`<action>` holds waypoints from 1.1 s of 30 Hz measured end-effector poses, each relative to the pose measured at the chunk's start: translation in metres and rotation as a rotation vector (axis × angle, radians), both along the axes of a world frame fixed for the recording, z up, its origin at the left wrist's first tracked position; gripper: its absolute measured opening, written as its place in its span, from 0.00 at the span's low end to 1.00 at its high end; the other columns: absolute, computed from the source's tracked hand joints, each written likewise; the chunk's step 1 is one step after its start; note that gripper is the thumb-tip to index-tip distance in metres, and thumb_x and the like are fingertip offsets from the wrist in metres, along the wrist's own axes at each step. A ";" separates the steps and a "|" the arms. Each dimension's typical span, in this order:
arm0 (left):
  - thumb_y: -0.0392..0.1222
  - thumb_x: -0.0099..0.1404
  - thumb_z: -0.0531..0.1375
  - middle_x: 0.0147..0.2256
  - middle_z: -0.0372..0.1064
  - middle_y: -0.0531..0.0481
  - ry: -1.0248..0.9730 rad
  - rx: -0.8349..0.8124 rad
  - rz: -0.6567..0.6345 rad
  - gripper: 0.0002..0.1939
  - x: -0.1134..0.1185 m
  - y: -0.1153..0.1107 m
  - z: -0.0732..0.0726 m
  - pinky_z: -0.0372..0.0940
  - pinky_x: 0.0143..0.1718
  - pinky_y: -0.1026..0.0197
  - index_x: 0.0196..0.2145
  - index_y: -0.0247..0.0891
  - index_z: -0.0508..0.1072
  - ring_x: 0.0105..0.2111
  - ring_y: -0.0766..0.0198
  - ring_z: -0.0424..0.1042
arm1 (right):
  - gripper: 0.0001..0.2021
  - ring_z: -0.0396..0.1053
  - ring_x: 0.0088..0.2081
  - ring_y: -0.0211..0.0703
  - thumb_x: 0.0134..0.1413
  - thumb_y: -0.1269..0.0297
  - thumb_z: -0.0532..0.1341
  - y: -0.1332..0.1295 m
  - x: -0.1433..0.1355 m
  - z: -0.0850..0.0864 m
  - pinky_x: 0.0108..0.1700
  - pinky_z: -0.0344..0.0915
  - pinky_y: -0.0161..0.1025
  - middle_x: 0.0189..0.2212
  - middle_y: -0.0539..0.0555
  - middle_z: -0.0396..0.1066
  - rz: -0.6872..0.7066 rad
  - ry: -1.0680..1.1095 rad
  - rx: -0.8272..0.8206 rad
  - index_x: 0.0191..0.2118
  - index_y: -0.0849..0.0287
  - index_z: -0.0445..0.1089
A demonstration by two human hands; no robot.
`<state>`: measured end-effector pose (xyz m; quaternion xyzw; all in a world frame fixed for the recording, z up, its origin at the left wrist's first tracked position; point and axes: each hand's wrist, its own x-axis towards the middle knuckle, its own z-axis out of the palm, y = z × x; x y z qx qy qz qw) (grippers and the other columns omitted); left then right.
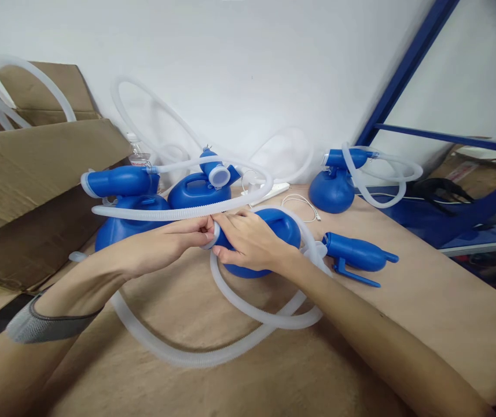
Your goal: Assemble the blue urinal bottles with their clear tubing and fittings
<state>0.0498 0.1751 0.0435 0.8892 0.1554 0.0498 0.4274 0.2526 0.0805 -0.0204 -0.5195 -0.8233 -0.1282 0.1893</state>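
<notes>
A blue plastic urinal bottle (289, 229) with a moulded handle lies in front of me on the table. My right hand (252, 240) is closed around its neck and covers most of it. My left hand (191, 234) pinches the white cap (213, 240) at the neck's open end, thumb and fingers together. Both hands meet there, fingertips nearly touching. A translucent corrugated hose (204, 358) loops in front of and beneath the bottle. To the right lies a separate blue spout piece (354, 252), with a whitish cap by its wide end.
Several more blue bottles with hoses stand behind, including one bottle (332, 188) at the right. An open cardboard box (48, 179) with hoses fills the left. A white cable (304, 200) and a clear bottle (138, 152) sit near the wall. A blue metal frame (408, 69) rises at right.
</notes>
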 end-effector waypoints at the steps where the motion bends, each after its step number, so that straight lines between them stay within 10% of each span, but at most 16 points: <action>1: 0.50 0.71 0.55 0.42 0.71 0.49 0.013 -0.081 0.013 0.10 0.000 0.001 0.000 0.67 0.61 0.46 0.37 0.42 0.67 0.49 0.52 0.70 | 0.28 0.75 0.43 0.59 0.77 0.44 0.49 0.000 0.000 0.000 0.50 0.64 0.53 0.44 0.63 0.79 0.000 -0.003 0.001 0.61 0.66 0.65; 22: 0.48 0.74 0.55 0.44 0.72 0.50 -0.008 -0.154 -0.029 0.09 0.000 0.001 0.000 0.67 0.62 0.52 0.39 0.43 0.70 0.49 0.56 0.70 | 0.25 0.74 0.43 0.59 0.77 0.49 0.50 0.001 0.000 0.000 0.50 0.63 0.52 0.44 0.64 0.80 0.013 0.004 -0.020 0.61 0.68 0.65; 33: 0.44 0.75 0.59 0.46 0.81 0.49 -0.030 0.359 -0.152 0.13 -0.016 0.019 0.013 0.71 0.46 0.58 0.50 0.44 0.81 0.43 0.57 0.78 | 0.33 0.77 0.51 0.63 0.74 0.48 0.52 0.002 0.008 0.000 0.56 0.65 0.56 0.57 0.69 0.78 0.101 0.104 -0.061 0.71 0.69 0.57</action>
